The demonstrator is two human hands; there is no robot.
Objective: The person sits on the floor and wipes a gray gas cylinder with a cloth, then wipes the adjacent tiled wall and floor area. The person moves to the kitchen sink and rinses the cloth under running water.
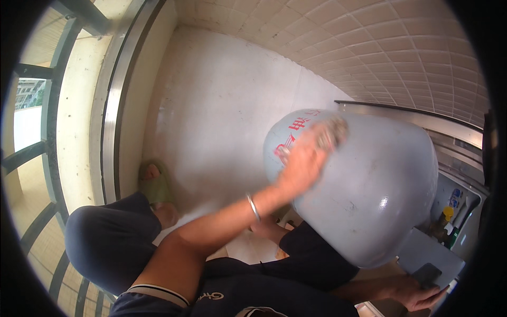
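Note:
My left hand [303, 162], blurred and with a metal bangle at the wrist, presses a crumpled, patterned cloth [333, 132] against a large grey gas cylinder [368, 178]. Red writing runs along the cylinder's far left side, partly covered by my hand. A few dark scuffs mark its painted surface. At the lower right, my right hand [422, 295] is beside a grey panel [429, 253], fingers stretched toward a pale edge. Whether those fingers grip anything is unclear.
The cylinder stands on or over a pale floor [222, 91], between my legs and a tiled wall [380, 47]. An open cabinet [471, 194] at the right holds bottles, one with a yellow cap [448, 213]. Left are a metal-edged sill [115, 103] and window bars [49, 119]. My foot wears a green slipper [158, 188].

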